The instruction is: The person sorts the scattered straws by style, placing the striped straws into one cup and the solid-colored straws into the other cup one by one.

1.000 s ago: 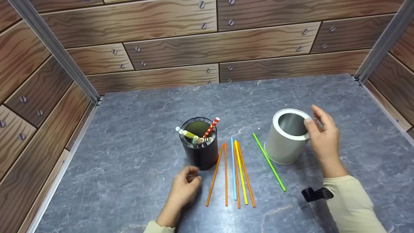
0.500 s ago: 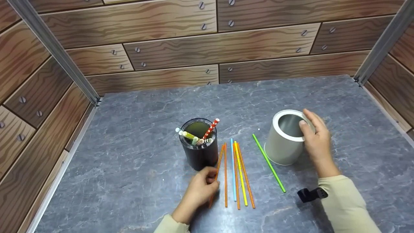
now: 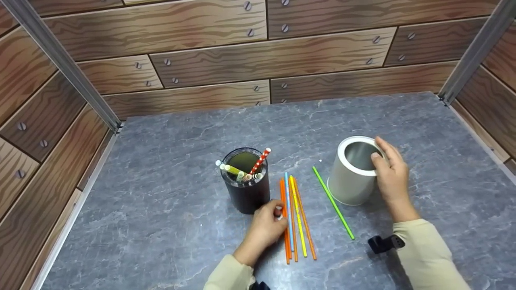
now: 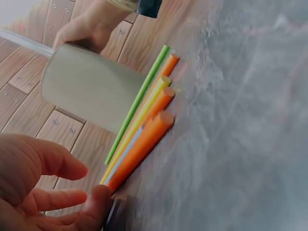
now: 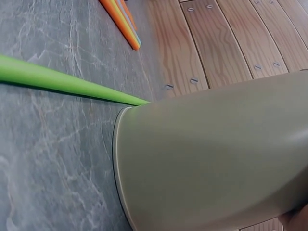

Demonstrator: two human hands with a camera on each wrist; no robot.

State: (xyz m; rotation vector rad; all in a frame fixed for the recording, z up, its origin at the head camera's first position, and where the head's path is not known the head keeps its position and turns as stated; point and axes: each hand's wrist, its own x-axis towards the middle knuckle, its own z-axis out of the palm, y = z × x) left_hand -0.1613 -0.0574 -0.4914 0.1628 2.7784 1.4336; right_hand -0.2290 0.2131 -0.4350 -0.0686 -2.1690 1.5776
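My left hand (image 3: 276,215) lies on the table just in front of a black cup (image 3: 246,195) that holds several patterned straws (image 3: 261,159). Its thumb touches the side of two orange straws (image 3: 285,225), which lie tight against a blue, a yellow and more orange straws (image 3: 298,217). In the left wrist view the fingers (image 4: 67,166) are loosely spread and the thumb tip meets the orange straw (image 4: 144,139). My right hand (image 3: 387,173) grips the rim of an empty white can (image 3: 350,181), thumb inside, fingers outside. A green straw (image 3: 333,202) lies alone left of the can.
The grey stone tabletop (image 3: 161,225) is walled by wood-print panels (image 3: 258,60) at the back and both sides, with metal posts in the corners. The right wrist view shows the can's wall (image 5: 211,159) close up beside the green straw (image 5: 62,82).
My left hand moved right from beside the black cup and pushed the two orange straws against the other straws. My right hand closed onto the white can's rim.
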